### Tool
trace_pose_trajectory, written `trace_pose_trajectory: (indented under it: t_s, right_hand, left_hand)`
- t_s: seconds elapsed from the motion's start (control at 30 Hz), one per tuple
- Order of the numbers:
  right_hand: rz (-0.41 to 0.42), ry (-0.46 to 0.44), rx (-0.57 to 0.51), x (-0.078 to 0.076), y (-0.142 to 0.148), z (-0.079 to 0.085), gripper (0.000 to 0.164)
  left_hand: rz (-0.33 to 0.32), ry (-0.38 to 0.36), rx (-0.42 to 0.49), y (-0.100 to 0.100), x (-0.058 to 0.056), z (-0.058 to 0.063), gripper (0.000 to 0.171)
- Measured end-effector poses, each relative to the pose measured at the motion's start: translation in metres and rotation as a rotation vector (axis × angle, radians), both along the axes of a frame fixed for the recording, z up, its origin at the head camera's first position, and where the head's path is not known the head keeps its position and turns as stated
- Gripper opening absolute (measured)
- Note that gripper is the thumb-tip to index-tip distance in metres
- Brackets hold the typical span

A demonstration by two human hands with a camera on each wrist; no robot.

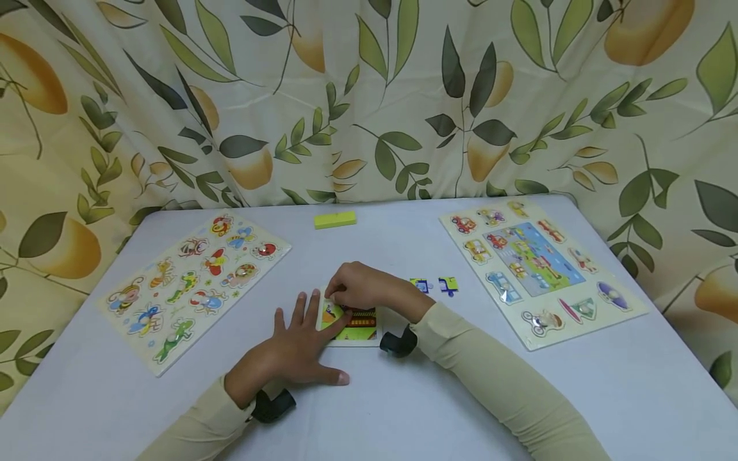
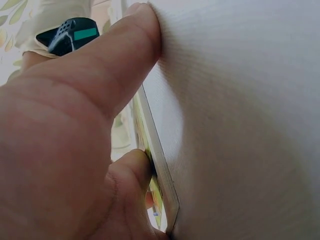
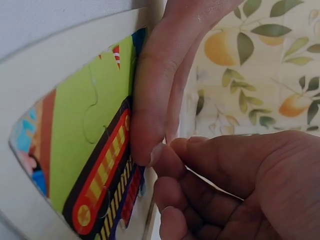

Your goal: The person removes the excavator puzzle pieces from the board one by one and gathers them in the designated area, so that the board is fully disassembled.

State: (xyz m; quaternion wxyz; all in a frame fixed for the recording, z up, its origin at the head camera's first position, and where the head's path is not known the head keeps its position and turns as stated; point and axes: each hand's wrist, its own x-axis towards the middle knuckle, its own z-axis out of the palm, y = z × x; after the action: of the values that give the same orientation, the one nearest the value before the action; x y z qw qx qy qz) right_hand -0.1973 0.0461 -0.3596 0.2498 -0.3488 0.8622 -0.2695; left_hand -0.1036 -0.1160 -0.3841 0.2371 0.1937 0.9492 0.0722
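White tablecloth [image 1: 369, 416] supports a jigsaw puzzle [image 1: 366, 333] partly beneath the spread-fingered left hand [image 1: 298, 351] and, right of the curled right hand [image 1: 364, 285], two jigsaw pieces [image 1: 448, 285]; whether that hand pinches anything cannot be told.

insect board [image 1: 190, 262] left | block [image 1: 335, 221] behind puzzle [image 1: 363, 333] | loose pieces [image 1: 447, 283] right | vehicle board [image 1: 605, 317] rightmost

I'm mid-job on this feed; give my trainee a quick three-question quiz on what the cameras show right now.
1. True or false: the left hand is clenched in a fist.
2. How many loose puzzle pieces lie in sight just left of the vehicle board?
3. Which lies on the person's left? A: the vehicle board; B: the bug board.

Key: 1. False, its fingers are spread. 2. Two. 3. B.
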Motion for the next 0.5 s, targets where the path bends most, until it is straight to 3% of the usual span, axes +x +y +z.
trace_pose_trajectory:
  t_s: [0.5]
  right_hand:
    - [0.018, -0.064, -0.051, -0.0007, 0.0013, -0.0077, 0.017]
  left_hand:
    - [-0.012, 0.014, -0.006, -0.0006, 0.0005, -0.0006, 0.101]
